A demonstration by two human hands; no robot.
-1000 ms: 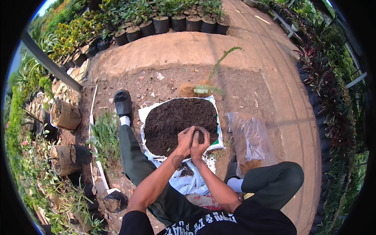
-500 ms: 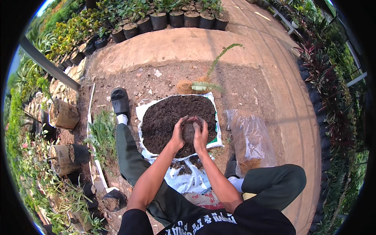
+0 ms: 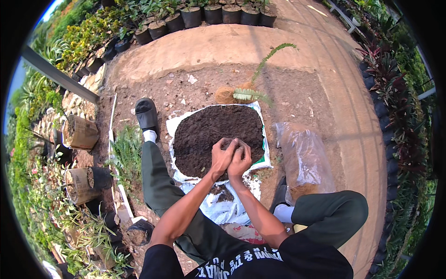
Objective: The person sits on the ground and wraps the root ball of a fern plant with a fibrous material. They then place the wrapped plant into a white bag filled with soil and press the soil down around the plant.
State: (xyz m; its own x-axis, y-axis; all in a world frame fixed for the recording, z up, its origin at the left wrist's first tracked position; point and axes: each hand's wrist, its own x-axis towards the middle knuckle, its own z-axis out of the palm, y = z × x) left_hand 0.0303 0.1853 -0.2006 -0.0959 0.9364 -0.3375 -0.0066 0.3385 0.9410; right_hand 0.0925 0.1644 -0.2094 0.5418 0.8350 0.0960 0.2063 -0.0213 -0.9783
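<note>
Both my hands are pressed together above a broad heap of dark soil [image 3: 195, 135], which lies on a spread white plastic sack [image 3: 171, 126]. My left hand [image 3: 223, 155] and my right hand [image 3: 240, 159] are closed round a clump of soil, their fingers curled and touching at the tips. Nearly all of the clump is hidden behind the fingers. Past the sack's far edge rest brown fibrous root balls, one plain root ball [image 3: 225, 95] and a fern [image 3: 253, 95] with green fronds.
A clear plastic bag [image 3: 309, 160] with brown fibre in it lies right of the sack, near my bent leg. Loose fern fronds [image 3: 127, 151] lie left of my outstretched foot [image 3: 147, 114]. Potted plants [image 3: 190, 17] line the far edge, and more pots [image 3: 80, 132] stand at left.
My hands have closed over the soil clump, which showed between my open, cupped palms before. The whole view has shifted slightly.
</note>
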